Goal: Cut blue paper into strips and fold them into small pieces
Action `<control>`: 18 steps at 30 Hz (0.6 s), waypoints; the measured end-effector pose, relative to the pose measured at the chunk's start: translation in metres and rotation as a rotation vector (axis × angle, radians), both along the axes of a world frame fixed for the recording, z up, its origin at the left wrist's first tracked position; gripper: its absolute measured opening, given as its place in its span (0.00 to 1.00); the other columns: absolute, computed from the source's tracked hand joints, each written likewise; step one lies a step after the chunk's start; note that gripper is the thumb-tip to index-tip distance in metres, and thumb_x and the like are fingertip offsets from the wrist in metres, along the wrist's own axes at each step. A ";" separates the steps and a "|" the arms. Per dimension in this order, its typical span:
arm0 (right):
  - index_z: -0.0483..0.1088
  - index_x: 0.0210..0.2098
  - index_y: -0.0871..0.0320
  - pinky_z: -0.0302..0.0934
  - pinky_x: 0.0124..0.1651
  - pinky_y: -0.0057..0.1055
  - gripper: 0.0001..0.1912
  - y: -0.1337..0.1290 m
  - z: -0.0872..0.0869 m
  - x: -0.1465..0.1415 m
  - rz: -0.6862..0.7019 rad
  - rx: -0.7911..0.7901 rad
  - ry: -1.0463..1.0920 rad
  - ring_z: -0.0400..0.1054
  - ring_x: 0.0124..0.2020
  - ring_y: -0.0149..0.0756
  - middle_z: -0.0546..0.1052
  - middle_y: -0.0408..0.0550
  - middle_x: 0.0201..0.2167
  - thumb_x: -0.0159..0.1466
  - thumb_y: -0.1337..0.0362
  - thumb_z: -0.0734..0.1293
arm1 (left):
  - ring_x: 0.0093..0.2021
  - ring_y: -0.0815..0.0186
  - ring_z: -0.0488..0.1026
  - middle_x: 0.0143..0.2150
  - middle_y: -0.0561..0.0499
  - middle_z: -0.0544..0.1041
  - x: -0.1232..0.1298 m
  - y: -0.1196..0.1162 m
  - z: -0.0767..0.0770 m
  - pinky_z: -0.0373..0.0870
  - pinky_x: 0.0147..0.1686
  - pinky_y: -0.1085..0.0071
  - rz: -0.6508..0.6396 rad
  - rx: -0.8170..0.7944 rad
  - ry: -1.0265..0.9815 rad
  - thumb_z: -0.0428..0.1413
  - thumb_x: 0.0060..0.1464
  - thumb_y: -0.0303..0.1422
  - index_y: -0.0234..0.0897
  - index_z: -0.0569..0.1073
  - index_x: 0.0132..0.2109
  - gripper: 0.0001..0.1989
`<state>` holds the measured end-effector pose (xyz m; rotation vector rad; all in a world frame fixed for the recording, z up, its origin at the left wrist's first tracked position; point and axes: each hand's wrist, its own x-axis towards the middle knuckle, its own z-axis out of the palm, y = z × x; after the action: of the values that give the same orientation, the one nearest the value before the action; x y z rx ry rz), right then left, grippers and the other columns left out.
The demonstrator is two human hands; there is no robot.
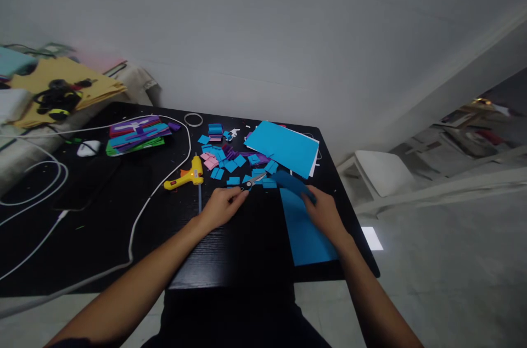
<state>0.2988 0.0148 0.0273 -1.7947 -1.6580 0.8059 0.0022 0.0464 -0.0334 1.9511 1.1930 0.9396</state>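
A pair of scissors (249, 183) lies low over the table with its blades angled to the upper right. My left hand (221, 206) is closed at the handle end, which the fingers partly hide. In my right hand (323, 212), thumb and fingers pinch a blue paper piece (291, 182). Under that hand a larger blue sheet (307, 235) rests flat near the table's front right. Small cut blue paper pieces (233, 180) are scattered just beyond the scissors, with pink pieces (210, 161) among them.
A yellow glue gun (187, 175) lies left of the scraps. Behind the right hand is a stack of blue sheets (284, 146). Coloured folded papers (140, 136), a white cable (142, 211) and a dark phone (84, 189) occupy the left. A white chair (381, 172) stands right.
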 end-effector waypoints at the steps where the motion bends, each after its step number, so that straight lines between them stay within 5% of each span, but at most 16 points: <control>1: 0.79 0.49 0.58 0.70 0.53 0.49 0.15 0.000 0.007 -0.005 -0.003 -0.004 0.135 0.77 0.46 0.52 0.83 0.56 0.45 0.69 0.57 0.66 | 0.23 0.72 0.60 0.21 0.58 0.62 0.000 0.000 0.001 0.54 0.27 0.74 0.019 -0.028 -0.041 0.52 0.67 0.43 0.36 0.70 0.27 0.22; 6: 0.80 0.47 0.54 0.72 0.50 0.43 0.23 0.005 0.012 -0.060 0.040 -0.412 0.946 0.79 0.42 0.44 0.84 0.49 0.43 0.55 0.53 0.79 | 0.31 0.65 0.74 0.35 0.49 0.79 -0.001 -0.001 0.003 0.68 0.29 0.72 -0.017 -0.328 -0.486 0.55 0.65 0.52 0.35 0.78 0.50 0.24; 11: 0.79 0.40 0.61 0.70 0.51 0.41 0.23 0.015 -0.026 -0.124 0.180 -0.817 1.173 0.78 0.41 0.43 0.83 0.50 0.36 0.47 0.59 0.83 | 0.53 0.48 0.79 0.57 0.36 0.80 -0.010 -0.003 -0.005 0.75 0.55 0.56 -0.199 -0.560 -0.904 0.59 0.56 0.61 0.34 0.74 0.64 0.41; 18: 0.75 0.44 0.55 0.69 0.50 0.36 0.24 0.023 -0.055 -0.137 0.254 -0.903 1.403 0.78 0.42 0.39 0.83 0.45 0.41 0.50 0.59 0.81 | 0.47 0.50 0.81 0.48 0.39 0.83 -0.014 -0.006 -0.008 0.78 0.42 0.64 -0.107 -0.628 -0.870 0.64 0.55 0.56 0.32 0.77 0.58 0.35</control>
<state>0.1618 0.0380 -0.0276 -0.8105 -0.5168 2.4122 -0.0121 0.0401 -0.0417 0.9223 0.7196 1.0284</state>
